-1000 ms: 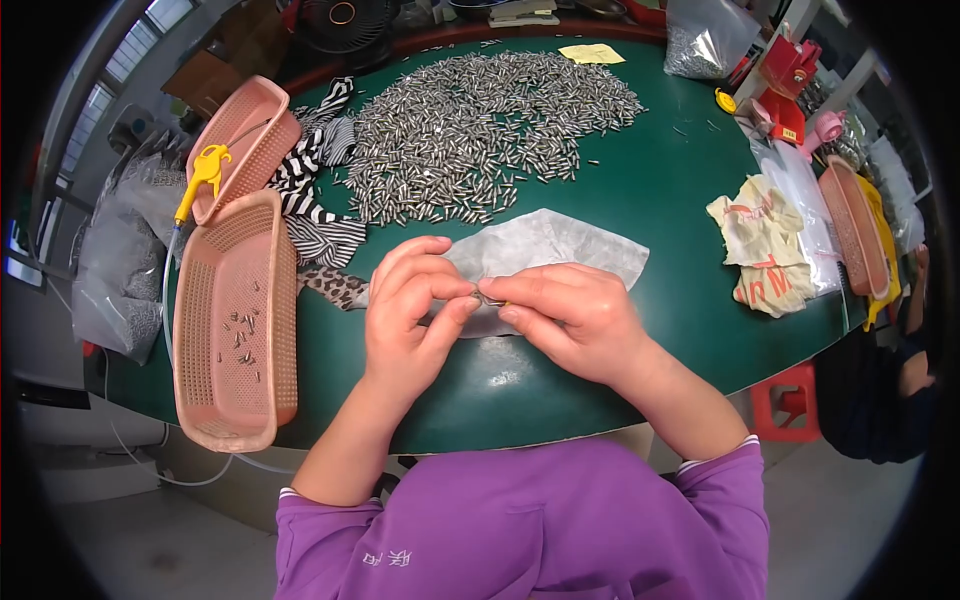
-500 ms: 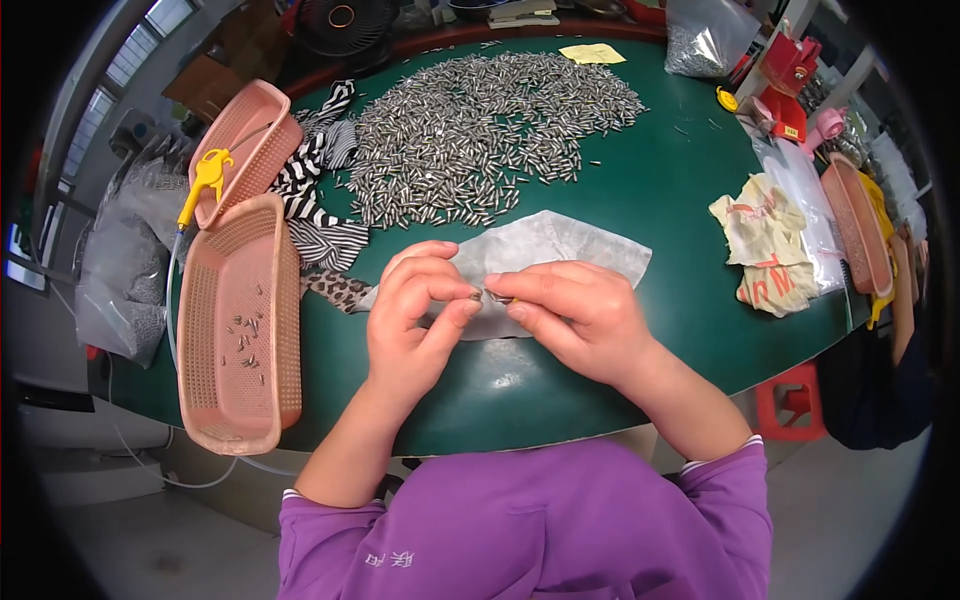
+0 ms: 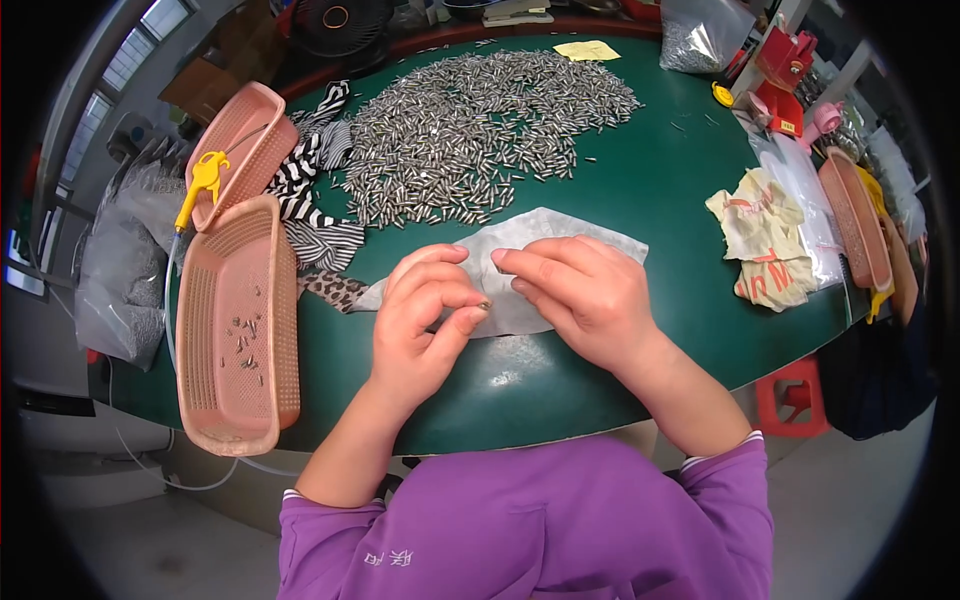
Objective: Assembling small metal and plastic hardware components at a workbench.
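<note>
Over a pale grey cloth (image 3: 540,230), both of my hands are raised close together. Thumb and forefinger of my left hand (image 3: 425,315) pinch a small metal part (image 3: 485,305), of which only the tip shows. My right hand (image 3: 580,290) has its fingers bent together above it, with a small dark bit (image 3: 502,268) at the fingertips that is too small to make out. Beyond the cloth lies a wide heap of small silvery metal pins (image 3: 470,135). A pink plastic basket (image 3: 287,350) on the left has several similar pins lying in it.
A second pink basket (image 3: 250,120) holds a yellow air blow gun (image 3: 207,178) at its edge. Striped cloths (image 3: 325,235) lie beside the baskets. Plastic bags (image 3: 120,280) stand far left. A crumpled cream cloth (image 3: 760,235) and another pink basket (image 3: 858,220) lie right.
My hands have drawn slightly apart. The right fingertips have risen away from the part in my left fingers. The left hand has shifted a little right.
</note>
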`<state>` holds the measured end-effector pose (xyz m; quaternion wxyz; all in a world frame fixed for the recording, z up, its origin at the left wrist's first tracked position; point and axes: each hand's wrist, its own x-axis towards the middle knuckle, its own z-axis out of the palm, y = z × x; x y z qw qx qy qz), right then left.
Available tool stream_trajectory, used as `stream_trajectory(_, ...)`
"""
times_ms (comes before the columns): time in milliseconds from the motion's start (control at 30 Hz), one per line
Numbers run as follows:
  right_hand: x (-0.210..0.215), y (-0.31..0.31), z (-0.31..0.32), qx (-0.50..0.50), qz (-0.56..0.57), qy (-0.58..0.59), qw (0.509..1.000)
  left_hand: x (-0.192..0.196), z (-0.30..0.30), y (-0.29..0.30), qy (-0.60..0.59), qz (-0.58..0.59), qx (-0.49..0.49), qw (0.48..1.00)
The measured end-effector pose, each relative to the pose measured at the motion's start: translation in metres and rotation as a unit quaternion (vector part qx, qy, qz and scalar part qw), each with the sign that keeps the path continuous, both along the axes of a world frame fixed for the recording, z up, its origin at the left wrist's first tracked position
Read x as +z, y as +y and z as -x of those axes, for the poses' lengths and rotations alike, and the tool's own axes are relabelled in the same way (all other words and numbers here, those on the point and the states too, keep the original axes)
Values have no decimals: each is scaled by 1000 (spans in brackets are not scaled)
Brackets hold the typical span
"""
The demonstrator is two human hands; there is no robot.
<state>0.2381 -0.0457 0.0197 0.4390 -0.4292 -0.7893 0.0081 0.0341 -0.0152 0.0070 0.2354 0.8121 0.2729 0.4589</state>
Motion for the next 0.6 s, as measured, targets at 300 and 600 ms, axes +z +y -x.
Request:
stream_trajectory(300,-5,-6,4,83,53,75,992,-2,1,0,-27,3,23,999)
stream_trajectory(600,-5,-4,4,65,50,51,995,-2,-1,2,-14,4,9,1000)
